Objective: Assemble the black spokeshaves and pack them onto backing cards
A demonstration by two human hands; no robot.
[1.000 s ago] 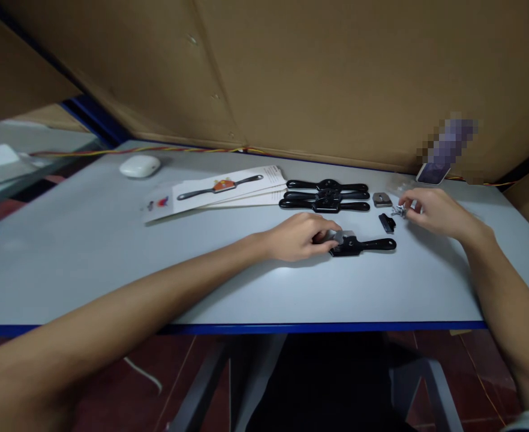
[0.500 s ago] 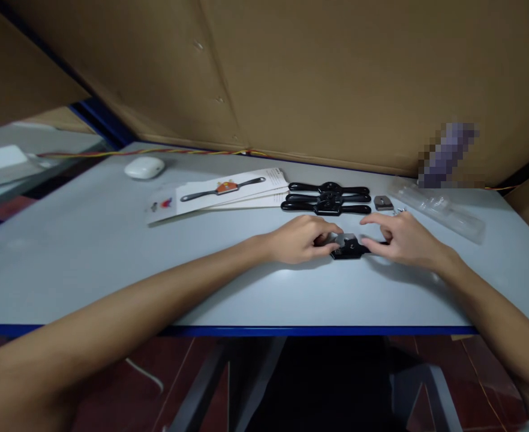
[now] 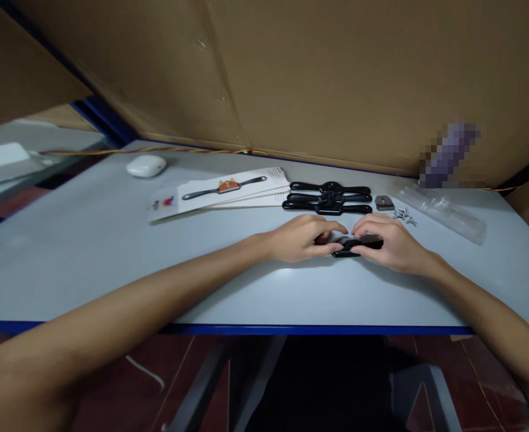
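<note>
A black spokeshave (image 3: 346,248) lies on the table between my hands, its middle partly covered by my fingers. My left hand (image 3: 307,239) is closed round its left side, thumb on the near edge. From the right, my right hand (image 3: 393,242) pinches the body, with thumb and index finger close to the left fingertips. A bit of grey metal shows between the fingers, mostly hidden. Three more black spokeshaves (image 3: 330,208) lie in a row behind my hands. Grey metal blades (image 3: 384,203), apparently stacked, and several small silver screws (image 3: 402,213) lie to their right.
Printed cardboard packaging cards (image 3: 246,191) are fanned out left of the row. Clear plastic blister packaging (image 3: 457,219) lies at the right. A white rounded case (image 3: 146,165) sits at the back left. Cardboard panels (image 3: 313,78) wall the back, and a blue edge (image 3: 318,329) runs along the front.
My right hand has moved left and in, from hovering open beside the spokeshave to closing on its body. The screws behind it are now uncovered. My left hand stays in place.
</note>
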